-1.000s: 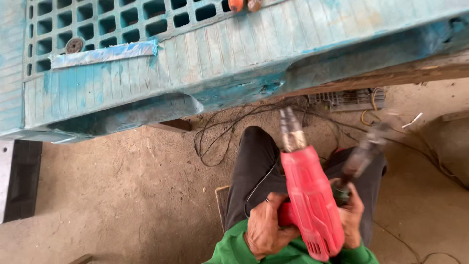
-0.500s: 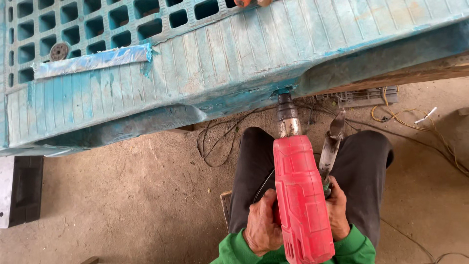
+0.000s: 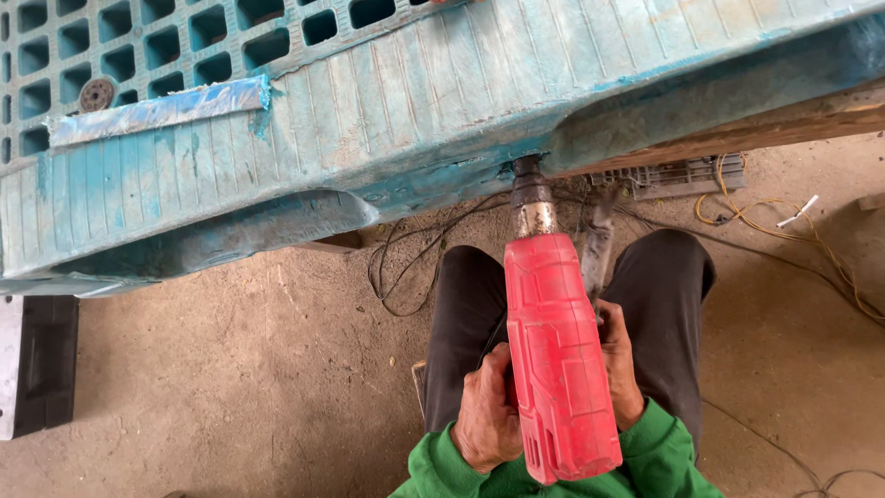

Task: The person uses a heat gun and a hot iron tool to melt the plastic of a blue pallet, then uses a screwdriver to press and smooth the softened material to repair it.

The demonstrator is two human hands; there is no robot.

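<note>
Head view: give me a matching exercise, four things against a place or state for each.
Things:
1. red heat gun
2. left hand
3. tangled black wires
4. round rusty disc

Places or states:
A. on the pallet's grid top
B. nozzle against the teal pallet's edge
C. on the dirt floor
D. gripping the gun's body

Pairs: 1-B, 2-D, 3-C, 4-A
</note>
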